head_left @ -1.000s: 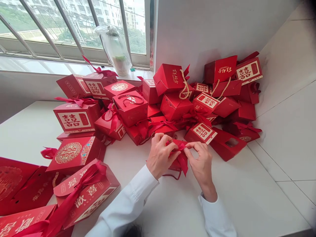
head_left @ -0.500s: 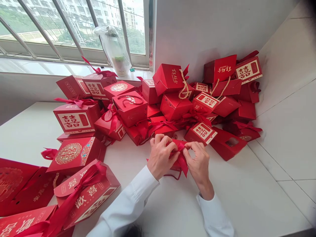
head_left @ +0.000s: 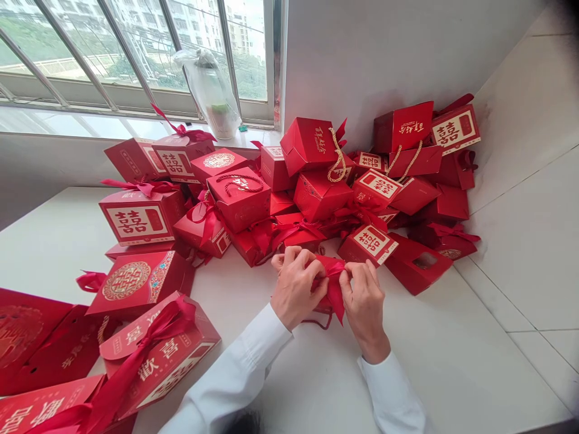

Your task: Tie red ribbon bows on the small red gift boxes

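A red ribbon (head_left: pixel 335 295) lies knotted over a small red gift box (head_left: pixel 323 261) at the front of the pile. My left hand (head_left: pixel 297 284) pinches the ribbon from the left, fingers curled over the box. From the right, my right hand (head_left: pixel 363 301) grips the ribbon near the knot between thumb and fingers. Much of the box is hidden under both hands. A dark red cord handle (head_left: pixel 320 324) loops out below it onto the white table (head_left: pixel 325 380).
Many red gift boxes (head_left: pixel 239 196) with ribbons and cords are heaped along the wall behind. More boxes (head_left: pixel 158 355) stand at the left. A cup in a clear plastic bag (head_left: pixel 217 102) sits on the sill by the barred window (head_left: pixel 122 54).
My right hand has shifted slightly, drawing the ribbon near the knot a little to the right. My left hand has hardly moved.
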